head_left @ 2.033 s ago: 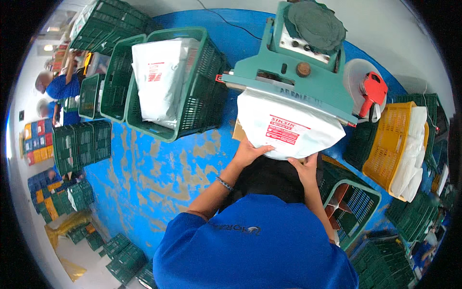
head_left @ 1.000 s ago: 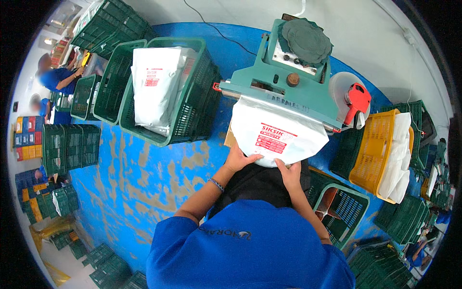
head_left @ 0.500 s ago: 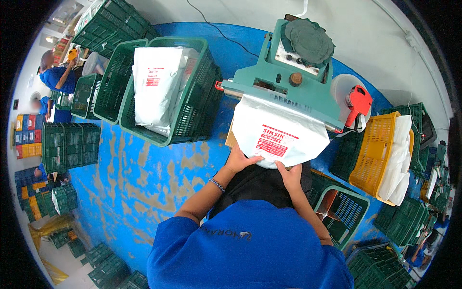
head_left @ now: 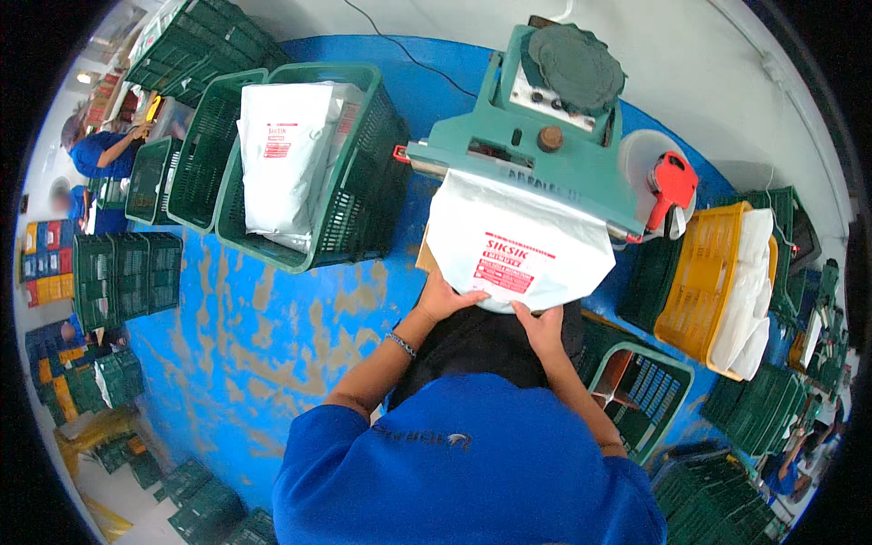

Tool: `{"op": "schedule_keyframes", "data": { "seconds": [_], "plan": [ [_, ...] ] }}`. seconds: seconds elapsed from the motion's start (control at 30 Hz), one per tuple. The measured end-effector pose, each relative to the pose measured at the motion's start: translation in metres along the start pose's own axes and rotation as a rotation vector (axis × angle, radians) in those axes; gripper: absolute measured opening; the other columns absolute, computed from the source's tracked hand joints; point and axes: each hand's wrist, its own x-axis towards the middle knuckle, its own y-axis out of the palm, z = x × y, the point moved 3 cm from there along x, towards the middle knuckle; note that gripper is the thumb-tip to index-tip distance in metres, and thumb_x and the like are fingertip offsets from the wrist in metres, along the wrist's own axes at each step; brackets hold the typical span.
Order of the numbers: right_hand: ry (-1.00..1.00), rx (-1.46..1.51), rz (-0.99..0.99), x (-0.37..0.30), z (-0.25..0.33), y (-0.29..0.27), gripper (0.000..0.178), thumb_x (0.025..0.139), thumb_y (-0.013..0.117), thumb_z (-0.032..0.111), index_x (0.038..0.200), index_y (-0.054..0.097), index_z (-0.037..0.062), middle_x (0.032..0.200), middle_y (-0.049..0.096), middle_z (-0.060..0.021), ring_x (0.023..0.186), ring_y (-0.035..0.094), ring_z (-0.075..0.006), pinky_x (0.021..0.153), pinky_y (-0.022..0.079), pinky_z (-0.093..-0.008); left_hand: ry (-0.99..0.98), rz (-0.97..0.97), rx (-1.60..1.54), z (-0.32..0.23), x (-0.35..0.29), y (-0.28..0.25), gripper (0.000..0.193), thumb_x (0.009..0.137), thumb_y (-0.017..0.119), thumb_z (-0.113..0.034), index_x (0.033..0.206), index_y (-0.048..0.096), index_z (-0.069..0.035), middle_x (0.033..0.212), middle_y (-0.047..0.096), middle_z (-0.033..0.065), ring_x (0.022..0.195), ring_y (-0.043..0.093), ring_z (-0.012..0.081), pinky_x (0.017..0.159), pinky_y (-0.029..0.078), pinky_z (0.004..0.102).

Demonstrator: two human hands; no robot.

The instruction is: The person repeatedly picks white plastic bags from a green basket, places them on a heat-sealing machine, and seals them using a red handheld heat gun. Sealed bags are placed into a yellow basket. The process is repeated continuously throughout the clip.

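Observation:
A full white bag with red print (head_left: 522, 245) lies in front of me, its top edge tucked under the bar of a green sealing machine (head_left: 536, 136). My left hand (head_left: 447, 298) grips the bag's lower left corner. My right hand (head_left: 542, 329) presses against its bottom edge on the right. Both forearms reach up from my blue shirt. A thin bracelet sits on my left wrist.
A green crate (head_left: 359, 195) to the left holds more white bags. Empty green crates are stacked farther left. A yellow crate (head_left: 695, 291) with white bags stands on the right, beside a red tape dispenser (head_left: 670, 186). Another green crate (head_left: 640, 391) sits by my right elbow. A person in blue works at far left.
The bag has stayed under the machine's bar. Both hands keep their hold on its lower edge, shifting only slightly. The view has drifted a little.

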Motion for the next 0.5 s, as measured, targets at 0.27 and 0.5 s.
{"op": "schedule_keyframes", "data": {
  "seconds": [0.27, 0.5],
  "plan": [
    [-0.11, -0.107, 0.006, -0.001, 0.006, -0.003, 0.052, 0.07, 0.075, 0.006, 0.116, 0.052, -0.0044, 0.111, 0.06, -0.0136, 0.102, 0.056, -0.0212, 0.092, 0.042, -0.0343, 0.331, -0.526, -0.306, -0.063, 0.051, -0.091, 0.044, 0.093, 0.039, -0.038, 0.099, 0.062, -0.001, 0.093, 0.06, 0.0094, 0.084, 0.057, 0.0178, 0.074, 0.045, 0.0309],
    [0.025, -0.071, -0.051, 0.0, -0.003, -0.003, 0.054, 0.069, 0.077, 0.01, 0.115, 0.053, -0.0048, 0.11, 0.06, -0.0152, 0.103, 0.057, -0.0248, 0.092, 0.043, -0.0352, 0.991, -0.214, 0.677, -0.21, 0.258, -0.036, 0.033, 0.083, 0.063, -0.026, 0.113, 0.062, -0.012, 0.119, 0.059, 0.0079, 0.111, 0.052, 0.0276, 0.094, 0.042, 0.04]
  ]
}}
